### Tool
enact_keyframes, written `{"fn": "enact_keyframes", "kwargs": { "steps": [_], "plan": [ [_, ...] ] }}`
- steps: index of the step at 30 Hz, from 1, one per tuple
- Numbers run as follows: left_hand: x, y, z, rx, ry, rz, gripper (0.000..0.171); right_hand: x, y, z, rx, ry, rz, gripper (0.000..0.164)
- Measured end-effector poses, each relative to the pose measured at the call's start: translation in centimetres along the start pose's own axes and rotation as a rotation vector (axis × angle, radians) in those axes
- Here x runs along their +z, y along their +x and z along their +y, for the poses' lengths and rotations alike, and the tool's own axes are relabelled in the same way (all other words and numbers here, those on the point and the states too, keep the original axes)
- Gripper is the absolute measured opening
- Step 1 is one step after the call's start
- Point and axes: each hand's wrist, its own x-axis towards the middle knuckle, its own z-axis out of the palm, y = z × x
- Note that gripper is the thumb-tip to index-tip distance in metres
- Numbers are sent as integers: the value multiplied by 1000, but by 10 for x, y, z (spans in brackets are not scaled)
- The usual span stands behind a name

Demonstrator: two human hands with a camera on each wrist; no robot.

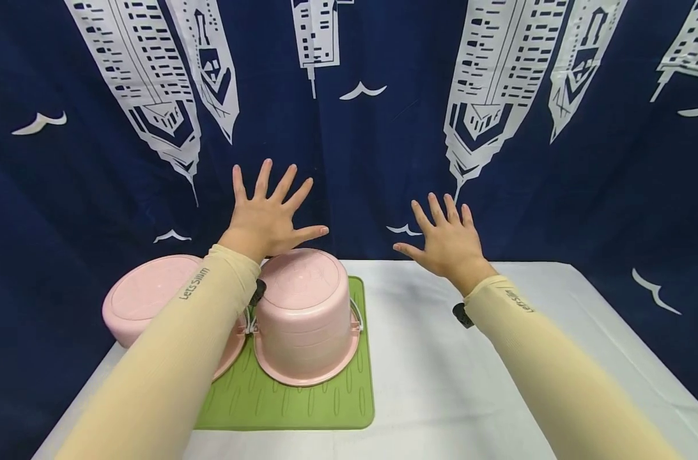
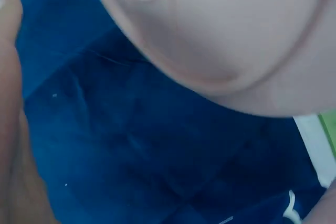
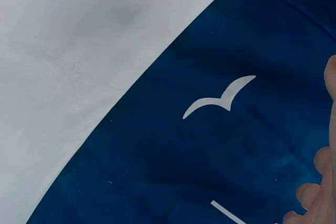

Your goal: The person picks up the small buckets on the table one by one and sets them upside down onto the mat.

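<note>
My left hand (image 1: 264, 220) is held up with its fingers spread, just above and behind a pink bucket (image 1: 305, 313) that stands upside down. To the right, my right hand (image 1: 448, 239) is also raised over the table's back edge, fingers apart and holding nothing. The bucket's wire handle hangs at its rim. Left of it lies a second, wider pink bucket or basin (image 1: 153, 291), bottom up and partly hidden behind my left forearm. In the left wrist view the pink bucket (image 2: 236, 35) fills the upper right, with no fingers on it.
Both pink things rest on a green ribbed mat (image 1: 291, 412) on the left half of a white-covered table (image 1: 429, 370). Behind the table hangs a dark blue curtain (image 1: 372, 160) printed with white buildings and birds. Cream sleeves cover both forearms.
</note>
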Motion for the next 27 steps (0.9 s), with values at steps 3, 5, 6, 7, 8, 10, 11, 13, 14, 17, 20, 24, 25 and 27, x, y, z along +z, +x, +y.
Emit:
{"fn": "enact_keyframes", "kwargs": {
  "steps": [3, 5, 6, 7, 8, 10, 11, 13, 14, 17, 20, 24, 25, 27],
  "plan": [
    [2, 2, 1, 32, 80, 20, 94, 2, 1, -3, -1, -26, 31, 98],
    [4, 1, 2, 50, 140, 28, 94, 2, 1, -5, 1, -54, 64, 100],
    [5, 0, 2, 54, 159, 35, 95, 2, 1, -5, 3, -67, 82, 100],
    [7, -1, 2, 60, 177, 44, 96, 1, 0, -6, 6, -80, 96, 100],
    [8, -2, 1, 69, 190, 59, 96, 1, 0, -5, 8, -94, 106, 101],
    [12, -4, 0, 79, 222, 72, 97, 1, -1, -4, 7, -113, 116, 100],
    [13, -5, -1, 82, 234, 76, 97, 1, -2, -4, 6, -119, 117, 100],
    [16, -6, -3, 94, 248, 87, 96, 2, -2, -2, 2, -123, 116, 100],
    [17, -6, -4, 100, 252, 94, 96, 2, -2, -2, 0, -123, 116, 100],
    [19, -7, -8, 109, 247, 109, 94, 2, -3, 0, -3, -125, 121, 100],
    [23, -7, -13, 109, 229, 117, 92, 2, -2, 1, -2, -132, 125, 99],
    [31, -6, -20, 86, 220, 104, 91, 2, -1, 1, 0, -128, 125, 99],
    [33, -6, -21, 78, 219, 100, 91, 2, -1, 1, 0, -127, 123, 99],
    [36, -4, -22, 70, 206, 94, 90, 2, -1, 1, -2, -123, 118, 99]
  ]
}}
